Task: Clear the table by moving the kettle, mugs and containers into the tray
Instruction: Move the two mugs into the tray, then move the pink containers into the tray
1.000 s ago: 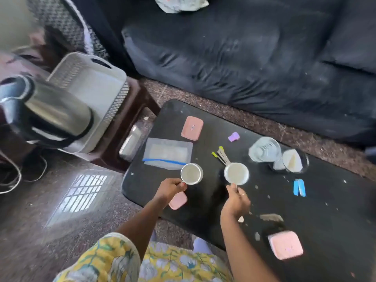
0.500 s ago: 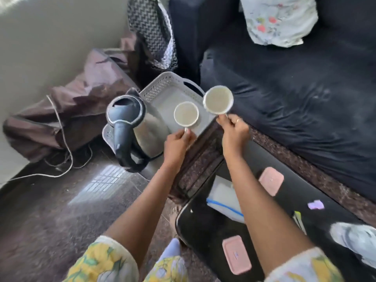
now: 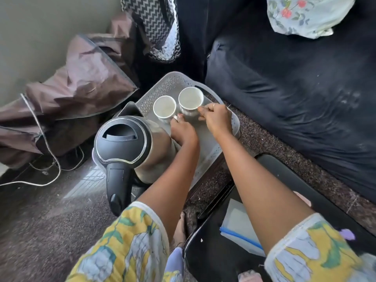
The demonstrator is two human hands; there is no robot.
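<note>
Two white mugs stand upright side by side in the grey perforated tray (image 3: 211, 153). My left hand (image 3: 183, 130) grips the handle of the left mug (image 3: 164, 107). My right hand (image 3: 216, 119) holds the handle of the right mug (image 3: 190, 98). A steel kettle (image 3: 126, 142) with a black lid and handle stands in the near left part of the tray, touching my left forearm. The black table (image 3: 289, 178) lies at the lower right, with a clear container with a blue strip (image 3: 238, 226) on it under my right arm.
A dark sofa (image 3: 295, 94) runs along the right with a floral cushion (image 3: 305, 15) on it. A brown bag (image 3: 77, 82) and a white cord (image 3: 46, 143) lie on the floor at the left. Pink lids (image 3: 304, 198) and a purple item (image 3: 348, 234) show on the table.
Both hands lifted the mugs from the table, carried them left over the tray, and lowered them into it. The view swung left and down toward the tray.
</note>
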